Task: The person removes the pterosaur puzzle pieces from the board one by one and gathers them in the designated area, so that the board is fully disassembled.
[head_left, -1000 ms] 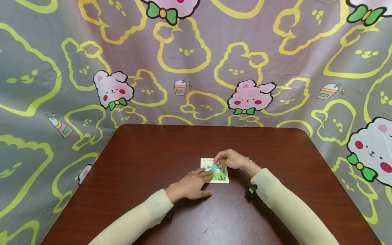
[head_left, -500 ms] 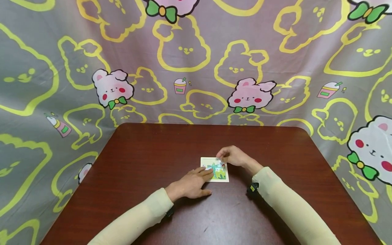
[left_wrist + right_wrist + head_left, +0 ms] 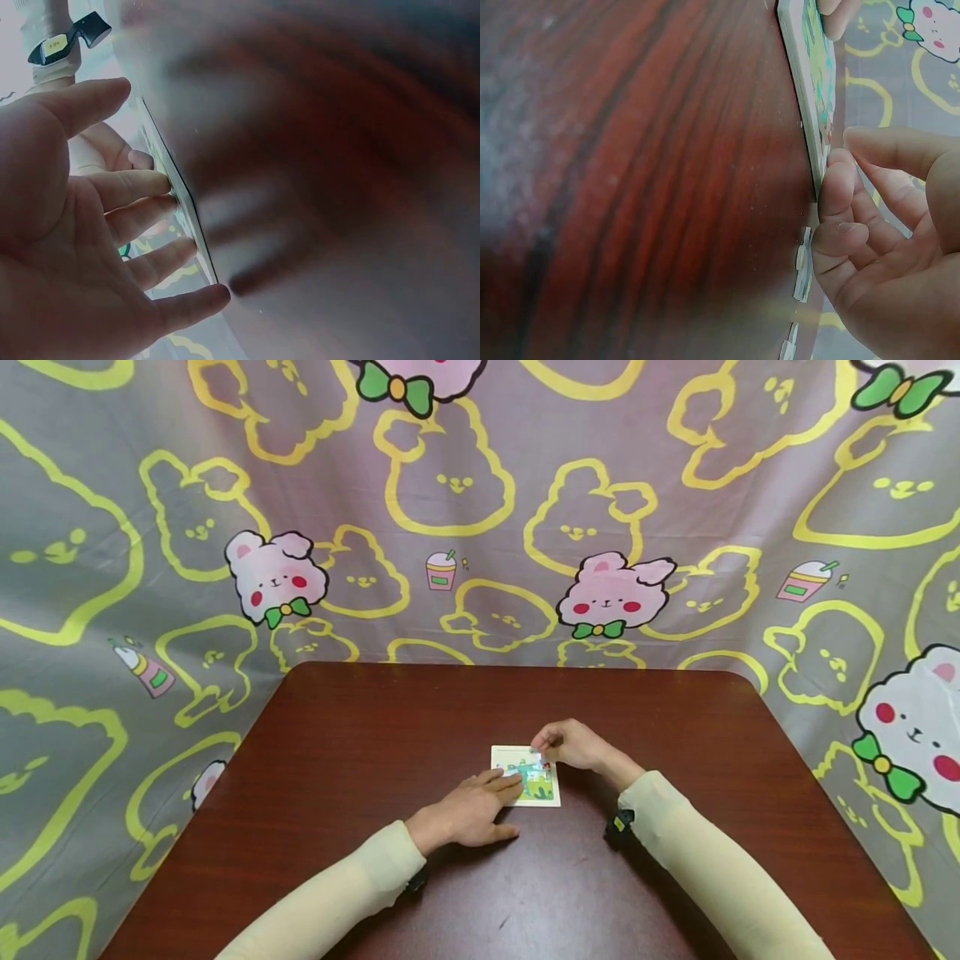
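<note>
Right Hand at the Far Right Corner of the Picture Board: Present Condition and Hazards

The picture board [image 3: 542, 803] lies flat on the tabletop [image 3: 375, 718], about midway between its left and right edges and well apart from its far edge. The tabletop's near edge is out of view.

Left hand [image 3: 474, 810]: fingers extended and spread, lying across the board's left part; nothing is gripped. The thumb lies outside the board's near edge. The hand appears to serve as a brace.

Right hand [image 3: 572, 746]: fingers curled, tips drawn together at the board's far right corner. Whether a piece is pinched between them cannot be told; the head view is too small and the right wrist view hides the contact point.

Two loose pieces, one near [image 3: 802, 274] and one further off [image 3: 788, 345], lie on the tabletop beside the right hand, apart from the board.

Hazards (judged):
1. Board slip. Cause: sideways force at the far right corner while the left hand presses only the left part.
2. Lifted or skewed inset. Cause: a fingertip catching a neighbouring edge at the corner, or pressing off-centre.
3. Scattered loose pieces. Cause: the right hand or wrist sweeping over them.
4. Misalignment. Cause: the fingers covering the corner and the glare on the picture hiding its outlines.
</note>
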Tool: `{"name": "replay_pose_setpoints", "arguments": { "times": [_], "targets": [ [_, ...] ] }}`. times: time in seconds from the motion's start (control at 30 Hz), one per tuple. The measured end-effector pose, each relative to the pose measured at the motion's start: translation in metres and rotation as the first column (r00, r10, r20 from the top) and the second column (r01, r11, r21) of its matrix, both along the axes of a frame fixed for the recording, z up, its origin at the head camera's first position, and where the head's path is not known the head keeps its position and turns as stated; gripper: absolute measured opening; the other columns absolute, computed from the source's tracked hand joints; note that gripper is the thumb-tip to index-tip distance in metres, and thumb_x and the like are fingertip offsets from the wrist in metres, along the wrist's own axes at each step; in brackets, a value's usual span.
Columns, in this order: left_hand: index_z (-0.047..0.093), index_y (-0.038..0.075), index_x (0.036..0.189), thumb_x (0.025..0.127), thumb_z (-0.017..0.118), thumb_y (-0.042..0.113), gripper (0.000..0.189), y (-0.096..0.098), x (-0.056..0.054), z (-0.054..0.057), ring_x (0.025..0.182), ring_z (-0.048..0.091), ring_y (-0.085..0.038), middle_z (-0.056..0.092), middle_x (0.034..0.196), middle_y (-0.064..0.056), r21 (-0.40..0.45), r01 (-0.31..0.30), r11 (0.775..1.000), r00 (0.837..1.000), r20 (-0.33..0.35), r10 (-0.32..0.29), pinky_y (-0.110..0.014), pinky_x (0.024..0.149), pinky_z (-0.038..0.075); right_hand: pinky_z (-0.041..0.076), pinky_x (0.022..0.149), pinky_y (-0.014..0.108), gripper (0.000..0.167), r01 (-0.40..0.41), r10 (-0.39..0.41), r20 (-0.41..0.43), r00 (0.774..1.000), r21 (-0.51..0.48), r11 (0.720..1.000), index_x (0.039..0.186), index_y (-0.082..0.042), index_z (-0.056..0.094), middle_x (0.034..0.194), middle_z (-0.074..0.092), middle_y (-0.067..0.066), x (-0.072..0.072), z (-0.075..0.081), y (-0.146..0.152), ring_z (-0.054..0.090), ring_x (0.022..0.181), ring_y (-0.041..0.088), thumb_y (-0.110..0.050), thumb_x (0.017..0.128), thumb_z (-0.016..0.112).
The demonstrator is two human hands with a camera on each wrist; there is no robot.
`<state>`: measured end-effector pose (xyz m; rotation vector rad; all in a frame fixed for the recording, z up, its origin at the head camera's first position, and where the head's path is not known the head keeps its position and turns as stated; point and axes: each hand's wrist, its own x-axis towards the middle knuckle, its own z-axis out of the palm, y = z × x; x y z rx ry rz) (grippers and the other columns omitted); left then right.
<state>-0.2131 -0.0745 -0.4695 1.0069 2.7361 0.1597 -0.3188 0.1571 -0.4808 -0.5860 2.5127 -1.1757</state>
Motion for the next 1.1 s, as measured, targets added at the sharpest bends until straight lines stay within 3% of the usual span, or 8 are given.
{"name": "replay_pose_setpoints", "arguments": {
  "times": [0.4,0.7,0.9,1.1],
  "targets": [
    [0.040,0.013,0.154,0.097,0.058,0.050,0.070,0.010,-0.003,0.002,0.151,0.031,-0.028,0.036,0.162,-0.003,-0.025,0.062,0.998,0.995,-0.074,-0.064,-0.041,0.124,0.028,0.051,0.074,0.027,0.016,-0.023,0.023,-0.017,1.000,-0.019,1.000,0.100,-0.003,0.074,0.093,0.075,0.010,-0.002,0.000,0.002,0.065,0.085,0.013,0.002,0.085,0.069],
    [0.042,0.015,0.153,0.097,0.058,0.049,0.068,0.016,-0.004,0.001,0.151,0.031,-0.028,0.036,0.162,0.000,-0.031,0.066,0.997,0.997,-0.040,-0.067,-0.038,0.124,0.027,0.051,0.073,0.024,0.016,-0.041,0.040,-0.019,0.999,-0.011,0.999,0.100,-0.004,0.074,0.094,0.075,0.008,-0.002,0.001,0.000,0.065,0.085,0.010,0.001,0.087,0.067],
    [0.043,0.015,0.152,0.096,0.058,0.050,0.067,0.015,-0.004,0.000,0.151,0.032,-0.028,0.037,0.162,0.000,-0.030,0.075,0.997,0.995,-0.056,-0.076,-0.038,0.123,0.029,0.051,0.070,0.023,0.019,-0.099,0.100,0.039,0.994,-0.031,0.995,0.099,-0.005,0.074,0.092,0.077,0.007,-0.002,0.002,-0.004,0.066,0.083,0.010,0.005,0.089,0.062],
    [0.042,0.013,0.153,0.097,0.057,0.049,0.068,0.014,-0.004,0.001,0.152,0.030,-0.028,0.036,0.162,-0.002,-0.027,0.079,0.996,0.996,-0.048,-0.081,-0.036,0.125,0.024,0.052,0.073,0.023,0.019,-0.104,0.105,0.038,0.994,-0.031,0.994,0.100,-0.003,0.074,0.095,0.077,0.008,-0.005,0.004,-0.003,0.068,0.086,0.010,0.005,0.088,0.062]
  ]
}}
